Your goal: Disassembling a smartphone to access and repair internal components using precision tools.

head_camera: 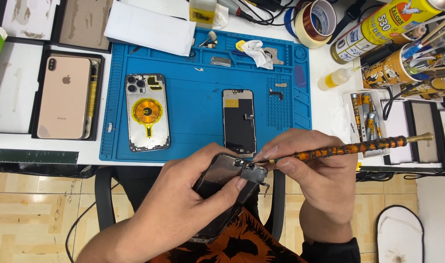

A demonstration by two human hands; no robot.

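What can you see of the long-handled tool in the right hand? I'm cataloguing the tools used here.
The tool is a slim screwdriver-like rod with a mottled orange-and-black ribbed handle and a brass-coloured end cap. It lies nearly level, its tip on the small part at the top of the phone screen assembly. The right hand pinches it near the tip.

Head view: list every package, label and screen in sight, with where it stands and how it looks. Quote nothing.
Spray can: top right, lying tilted, yellow label on a white body.
Tape roll: top centre-right, cream ring with an amber core.
Phone screen: middle of the blue mat, flat, black rectangle.
Second screen: in the left hand, dark glass.
Gold phone: left, back up, in a black tray.
Glue tubes: right, silver with yellow labels.
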